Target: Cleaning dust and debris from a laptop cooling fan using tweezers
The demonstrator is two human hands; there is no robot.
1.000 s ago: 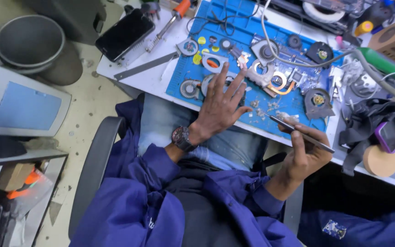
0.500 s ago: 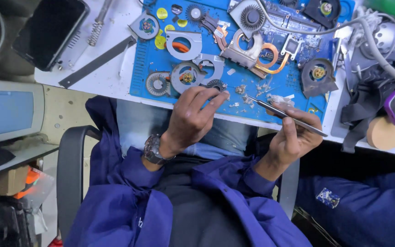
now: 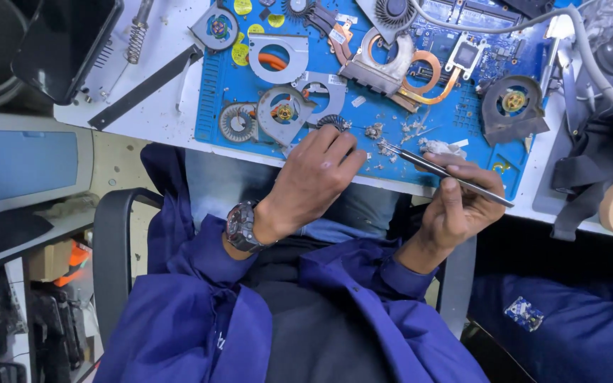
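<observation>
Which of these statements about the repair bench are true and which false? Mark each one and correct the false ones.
1. The right hand holds metal tweezers. True.
2. The left hand holds a screwdriver. False: it holds no tool that shows; its fingers rest curled at the near edge of the blue work mat.
3. A wristwatch sits on the left wrist. True.
4. The work mat is red. False: it is blue.
5. Several small cooling fans lie on the mat. True.
6. The person wears a yellow jacket. False: the jacket is dark blue.
</observation>
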